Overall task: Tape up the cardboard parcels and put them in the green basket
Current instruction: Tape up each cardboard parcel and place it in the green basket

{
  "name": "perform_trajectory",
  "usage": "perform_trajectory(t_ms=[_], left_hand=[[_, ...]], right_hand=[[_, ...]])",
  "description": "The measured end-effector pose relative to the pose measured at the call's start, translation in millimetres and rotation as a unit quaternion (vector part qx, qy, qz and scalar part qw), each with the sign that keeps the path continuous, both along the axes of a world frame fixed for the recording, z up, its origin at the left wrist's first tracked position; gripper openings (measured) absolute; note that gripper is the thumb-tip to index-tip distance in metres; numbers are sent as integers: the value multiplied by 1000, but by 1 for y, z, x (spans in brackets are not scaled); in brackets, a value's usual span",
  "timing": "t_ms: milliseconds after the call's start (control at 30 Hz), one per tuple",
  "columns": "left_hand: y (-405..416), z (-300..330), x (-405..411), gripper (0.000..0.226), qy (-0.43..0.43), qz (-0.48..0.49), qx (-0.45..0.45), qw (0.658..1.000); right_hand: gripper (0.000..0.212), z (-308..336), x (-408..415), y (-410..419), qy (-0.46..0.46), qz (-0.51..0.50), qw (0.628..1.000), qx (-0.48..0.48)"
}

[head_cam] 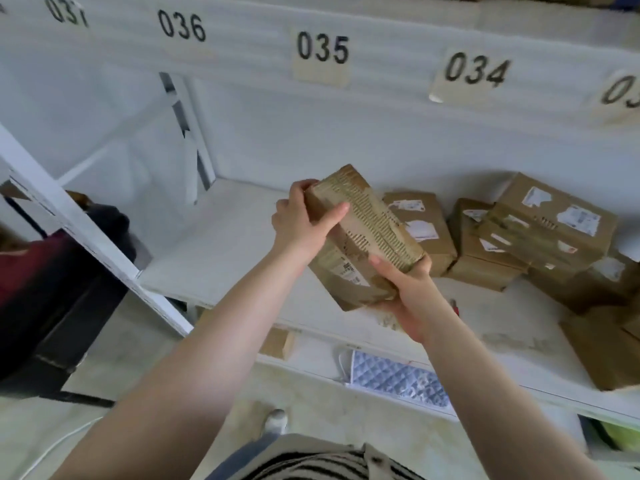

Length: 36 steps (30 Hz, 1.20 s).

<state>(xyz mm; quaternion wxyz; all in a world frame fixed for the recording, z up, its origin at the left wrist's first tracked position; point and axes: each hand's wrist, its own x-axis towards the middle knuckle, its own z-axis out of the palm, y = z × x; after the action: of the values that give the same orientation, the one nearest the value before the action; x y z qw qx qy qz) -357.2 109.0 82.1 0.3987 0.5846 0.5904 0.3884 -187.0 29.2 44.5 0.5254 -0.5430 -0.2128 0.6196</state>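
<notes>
Brown cardboard parcel [363, 233], oblong, ragged tape strip, tilted above white shelf [225, 237], left hand [301, 220] grasping far end, right hand [408, 289] gripping near end, labelled boxes [519, 237] stacked nearby

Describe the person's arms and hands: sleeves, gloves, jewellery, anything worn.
Both forearms are bare, with no sleeves in view. The left hand and right hand wear no gloves, and no rings, watch or bracelets show. A black-and-white striped top shows at the bottom edge.
</notes>
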Motion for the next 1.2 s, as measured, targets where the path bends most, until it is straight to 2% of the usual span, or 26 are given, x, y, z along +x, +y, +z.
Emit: perform_trajectory(t_ms=[100,167,200,233,267,300,333,400,467,500,567,600,667,700,767,800,833,900,933,1000,1033,1100,1133,1200], left_hand=[[25,3,-39,87,-32,-130,42,990],[40,-2,-57,105,45,-105,102,988],[45,-8,-62,116,69,-67,101,990],[47,-14,-65,124,46,-38,57,997],[48,-18,-65,128,-31,-29,-23,999],[47,-22,-65,126,-130,-37,-113,984],[46,-30,-64,117,-219,-59,-187,956],[48,-44,-61,86,-309,-101,-256,911],[52,-51,-58,69,-336,-113,-268,896],[55,-53,-57,66,-343,-106,-270,893],[61,-58,-59,60,-342,-87,-270,896],[64,-60,-59,58,-337,-84,-267,899],[66,-61,-58,57,-316,-85,-251,911],[65,-59,-56,60,-301,-90,-245,917],[63,-54,-53,68,-285,-103,-254,919],[64,-52,-53,69,-286,-106,-263,915],[67,-50,-56,64,-291,-105,-271,912],[75,-49,-65,50,-298,-103,-271,909],[78,-49,-69,52,-289,-111,-264,914],[81,-48,-73,78,-264,-138,-262,918],[80,-48,-73,81,-266,-156,-282,909],[76,-46,-71,70,-284,-173,-318,888],[76,-46,-70,61,-288,-170,-322,886],[76,-48,-66,43,-279,-138,-287,906]], right_hand=[[85,-13,-17,11,121,-28,992,-9],[75,-17,-33,20,160,-10,987,-6],[72,-17,-42,24,172,-2,985,0],[68,-15,-50,27,181,2,983,5],[66,-14,-57,29,188,-2,982,7],[62,-11,-62,32,195,-6,981,8],[58,-8,-66,34,197,-5,980,9],[50,-2,-68,37,173,2,985,1],[55,3,-66,41,122,-17,992,-32],[67,4,-65,44,67,-38,995,-56],[103,3,-62,49,-126,-74,984,-102],[116,2,-62,52,-215,-76,969,-90],[120,0,-70,58,-289,-42,956,-2],[110,-3,-74,62,-298,-27,954,35],[72,-9,-77,69,-312,-29,947,67],[57,-11,-75,71,-298,-41,951,72],[51,-14,-71,72,-255,-53,963,68],[57,-20,-57,71,-101,-73,992,20],[59,-21,-51,69,-30,-72,997,-8],[60,-26,-47,64,48,-51,997,-46],[60,-30,-47,62,67,-44,995,-55],[57,-34,-50,63,70,-39,995,-60],[56,-34,-50,64,44,-44,997,-55],[63,-31,-50,69,-72,-56,995,-42]])
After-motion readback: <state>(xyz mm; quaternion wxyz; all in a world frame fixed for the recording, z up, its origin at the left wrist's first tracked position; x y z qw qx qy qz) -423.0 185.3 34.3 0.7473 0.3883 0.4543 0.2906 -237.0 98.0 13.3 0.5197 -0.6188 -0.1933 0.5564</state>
